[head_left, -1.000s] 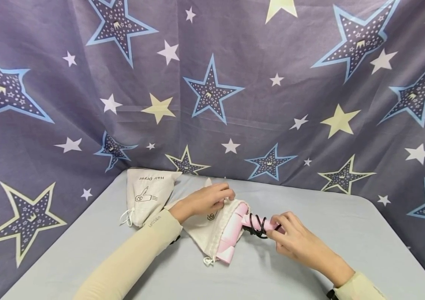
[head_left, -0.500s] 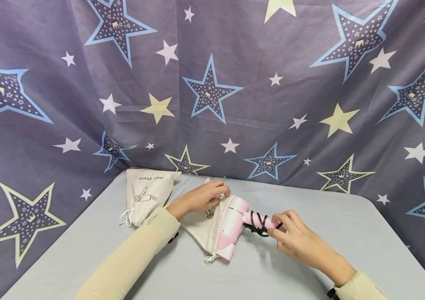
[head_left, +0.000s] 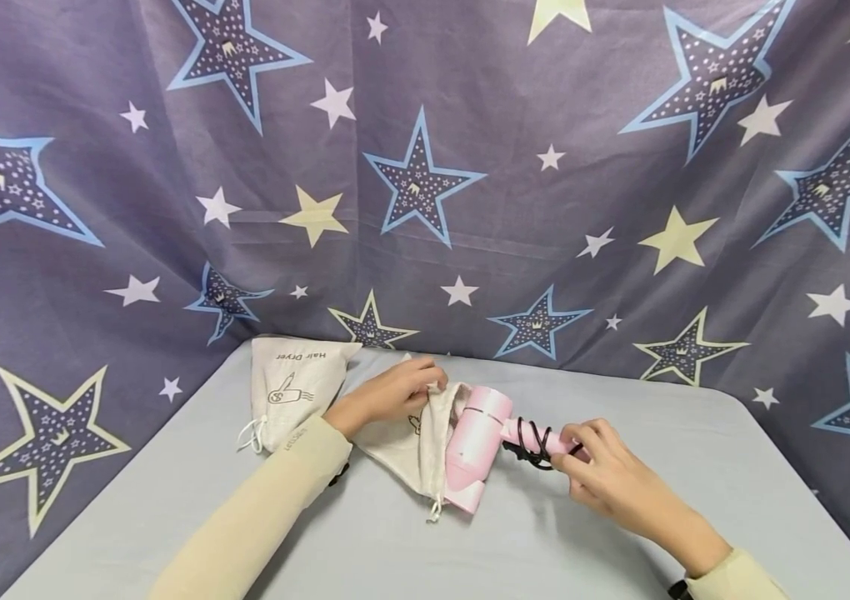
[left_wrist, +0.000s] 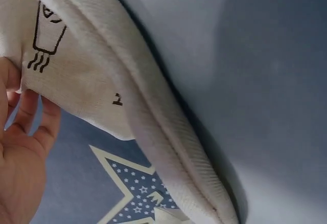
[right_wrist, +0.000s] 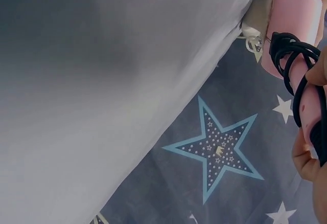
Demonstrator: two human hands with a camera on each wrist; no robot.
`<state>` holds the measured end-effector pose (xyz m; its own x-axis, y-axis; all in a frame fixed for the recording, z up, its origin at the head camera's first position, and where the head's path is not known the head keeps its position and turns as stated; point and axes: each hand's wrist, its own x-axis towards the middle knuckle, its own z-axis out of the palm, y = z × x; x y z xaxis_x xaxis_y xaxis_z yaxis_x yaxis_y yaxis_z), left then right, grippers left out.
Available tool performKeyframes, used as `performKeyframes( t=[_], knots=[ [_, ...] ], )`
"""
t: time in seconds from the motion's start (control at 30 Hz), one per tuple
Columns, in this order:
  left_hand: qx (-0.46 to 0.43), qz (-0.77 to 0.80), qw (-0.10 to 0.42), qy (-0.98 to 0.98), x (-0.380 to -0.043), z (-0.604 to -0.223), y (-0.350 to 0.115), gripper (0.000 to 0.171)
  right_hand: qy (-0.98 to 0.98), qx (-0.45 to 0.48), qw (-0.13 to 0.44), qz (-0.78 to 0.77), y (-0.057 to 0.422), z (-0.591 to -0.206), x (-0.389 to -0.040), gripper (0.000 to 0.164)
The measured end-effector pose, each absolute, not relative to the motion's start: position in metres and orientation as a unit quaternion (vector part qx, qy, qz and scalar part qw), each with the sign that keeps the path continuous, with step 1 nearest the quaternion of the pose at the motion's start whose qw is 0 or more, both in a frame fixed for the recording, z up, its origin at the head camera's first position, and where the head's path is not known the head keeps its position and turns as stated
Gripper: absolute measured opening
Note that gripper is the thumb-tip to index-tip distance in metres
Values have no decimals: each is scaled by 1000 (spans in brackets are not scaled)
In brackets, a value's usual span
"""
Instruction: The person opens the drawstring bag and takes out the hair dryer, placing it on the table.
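Note:
A pink hair dryer has its barrel at the mouth of a cream drawstring bag, its body mostly showing. Black cord is wound around its handle. My right hand grips the handle's end; in the right wrist view the thumb and fingers lie around the pink handle. With my left hand I pinch the bag's upper edge near the opening. The left wrist view has the bag's cloth between thumb and fingers, a black printed drawing on it.
A second cream bag, printed "Hair Dryer" with its white drawstring hanging out, lies at the back left beside my left forearm. Both bags rest on a pale blue covered table. A dark curtain with stars stands behind it.
My right hand has moved right with the hair dryer, so more of its barrel shows outside the bag. My left hand has shifted slightly left with the bag's edge.

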<state>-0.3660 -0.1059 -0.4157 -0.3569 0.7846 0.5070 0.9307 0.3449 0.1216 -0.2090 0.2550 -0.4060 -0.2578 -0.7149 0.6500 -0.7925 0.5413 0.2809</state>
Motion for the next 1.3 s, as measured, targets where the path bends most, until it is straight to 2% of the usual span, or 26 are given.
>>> performKeyframes(
  t=[0.17, 0.47, 0.63, 1.0, 1.17, 1.3],
  knots=[
    [-542, -179, 193, -798, -364, -414, -103, 28, -791, 478, 377, 52, 258, -408, -210, 35],
    [-486, -101, 208, -843, -342, -408, -102, 28, -790, 477, 382, 51, 261, -411, -212, 35],
    [-480, -75, 197, -851, -327, -404, -105, 25, -799, 468, 374, 47, 264, -410, -211, 33],
    [-542, -128, 121, -822, -300, -403, -111, 20, -803, 464, 371, 52, 269, -410, -212, 32],
    [-570, -118, 53, -811, -282, -402, -109, 28, -808, 460, 364, 57, 272, -409, -211, 30],
    [-574, -74, 29, -815, -269, -400, -104, 35, -798, 463, 381, 60, 274, -409, -212, 31]
  ],
)
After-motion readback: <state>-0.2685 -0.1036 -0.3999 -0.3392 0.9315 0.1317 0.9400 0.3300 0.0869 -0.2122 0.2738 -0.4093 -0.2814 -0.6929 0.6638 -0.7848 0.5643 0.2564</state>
